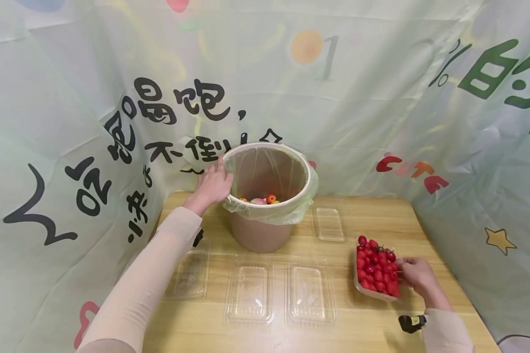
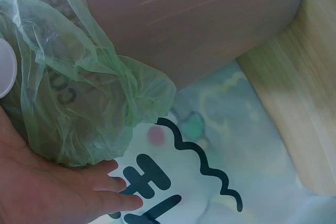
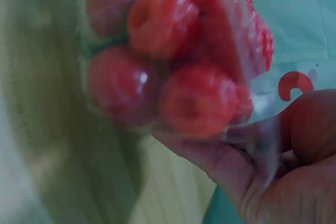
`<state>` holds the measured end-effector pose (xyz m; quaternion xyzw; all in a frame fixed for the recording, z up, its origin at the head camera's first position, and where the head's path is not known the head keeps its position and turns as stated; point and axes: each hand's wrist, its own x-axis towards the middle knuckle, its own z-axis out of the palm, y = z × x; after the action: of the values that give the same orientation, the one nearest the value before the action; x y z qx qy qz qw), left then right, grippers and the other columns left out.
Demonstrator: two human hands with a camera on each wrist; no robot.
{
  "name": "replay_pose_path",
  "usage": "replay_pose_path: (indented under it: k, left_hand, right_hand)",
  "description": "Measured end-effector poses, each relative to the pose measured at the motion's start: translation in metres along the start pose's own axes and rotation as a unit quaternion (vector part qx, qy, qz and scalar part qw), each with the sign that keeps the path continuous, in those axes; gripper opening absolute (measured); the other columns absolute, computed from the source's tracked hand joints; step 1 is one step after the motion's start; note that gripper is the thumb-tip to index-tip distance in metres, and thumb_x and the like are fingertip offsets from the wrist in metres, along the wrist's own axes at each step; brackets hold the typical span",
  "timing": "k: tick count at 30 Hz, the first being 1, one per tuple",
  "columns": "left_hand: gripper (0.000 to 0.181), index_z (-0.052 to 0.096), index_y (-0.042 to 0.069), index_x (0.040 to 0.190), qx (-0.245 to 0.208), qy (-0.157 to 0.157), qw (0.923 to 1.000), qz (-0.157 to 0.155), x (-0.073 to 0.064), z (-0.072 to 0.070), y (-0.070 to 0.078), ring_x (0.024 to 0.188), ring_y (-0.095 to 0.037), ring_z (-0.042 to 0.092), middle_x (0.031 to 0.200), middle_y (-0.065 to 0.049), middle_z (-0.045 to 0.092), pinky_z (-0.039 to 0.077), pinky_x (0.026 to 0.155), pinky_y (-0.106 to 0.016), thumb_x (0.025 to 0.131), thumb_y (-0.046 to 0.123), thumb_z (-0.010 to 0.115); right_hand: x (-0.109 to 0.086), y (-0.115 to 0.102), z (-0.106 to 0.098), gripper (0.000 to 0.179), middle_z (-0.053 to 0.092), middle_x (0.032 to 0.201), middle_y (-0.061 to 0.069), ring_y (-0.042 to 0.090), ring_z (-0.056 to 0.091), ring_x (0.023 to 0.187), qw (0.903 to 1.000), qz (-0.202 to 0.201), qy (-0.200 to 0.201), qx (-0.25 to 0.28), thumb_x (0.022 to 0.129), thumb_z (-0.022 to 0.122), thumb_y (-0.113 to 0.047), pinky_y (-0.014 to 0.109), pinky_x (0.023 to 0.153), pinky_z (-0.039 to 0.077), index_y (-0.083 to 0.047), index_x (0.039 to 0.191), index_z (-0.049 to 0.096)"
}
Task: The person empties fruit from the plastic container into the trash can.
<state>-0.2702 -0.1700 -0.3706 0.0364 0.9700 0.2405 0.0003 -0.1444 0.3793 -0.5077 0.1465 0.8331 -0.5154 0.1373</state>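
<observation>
A pinkish-brown bin with a pale rim and a light green liner bag stands at the back of the table. My left hand rests on the left side of its rim; in the left wrist view its fingers extend straight beside the bag. Several small fruits lie inside the bin. On the right, my right hand grips the side wall of a clear plastic box heaped with red raspberries and smooth round red fruits. The box is tilted.
Two clear plastic containers lie in front of the bin. Another clear container sits left, partly behind my left arm, and one more right of the bin. Printed cloth walls close in the wooden table.
</observation>
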Motion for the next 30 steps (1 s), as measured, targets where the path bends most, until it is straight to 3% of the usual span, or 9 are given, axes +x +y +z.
replay_pose_path:
  k: [17, 24, 30]
  left_hand:
    - [0.075, 0.001, -0.001, 0.168, 0.001, -0.003, 1.0, -0.002, -0.001, -0.001, 0.001, 0.161, -0.051, 0.012, 0.172, -0.032, 0.015, 0.008, 0.129, -0.07, 0.11, 0.042, 0.023]
    - [0.075, 0.001, 0.0, 0.168, 0.002, -0.003, 1.0, -0.002, -0.001, -0.002, 0.002, 0.161, -0.051, 0.011, 0.172, -0.032, 0.014, 0.007, 0.129, -0.071, 0.11, 0.042, 0.023]
    - [0.075, 0.001, -0.001, 0.168, 0.02, -0.008, 0.9998, -0.004, 0.001, -0.001, 0.002, 0.16, -0.053, 0.012, 0.171, -0.033, 0.016, 0.009, 0.128, -0.073, 0.109, 0.042, 0.022]
  right_hand:
    - [0.0, -0.054, -0.008, 0.043, 0.068, 0.083, 0.0, 0.006, 0.07, 0.072, 0.9992, -0.032, -0.014, -0.018, 0.11, 0.035, -0.007, 0.03, 0.068, 0.066, 0.031, 0.128, 0.043]
    - [-0.001, -0.089, -0.011, 0.038, 0.066, 0.079, 0.0, 0.006, 0.07, 0.07, 0.998, -0.05, -0.004, -0.037, 0.111, 0.036, -0.009, 0.03, 0.067, 0.066, 0.024, 0.116, 0.054]
    - [0.004, -0.118, -0.01, 0.039, 0.069, 0.08, 0.002, 0.007, 0.071, 0.07, 0.9968, -0.058, 0.0, -0.054, 0.112, 0.039, -0.011, 0.032, 0.069, 0.066, 0.024, 0.122, 0.053]
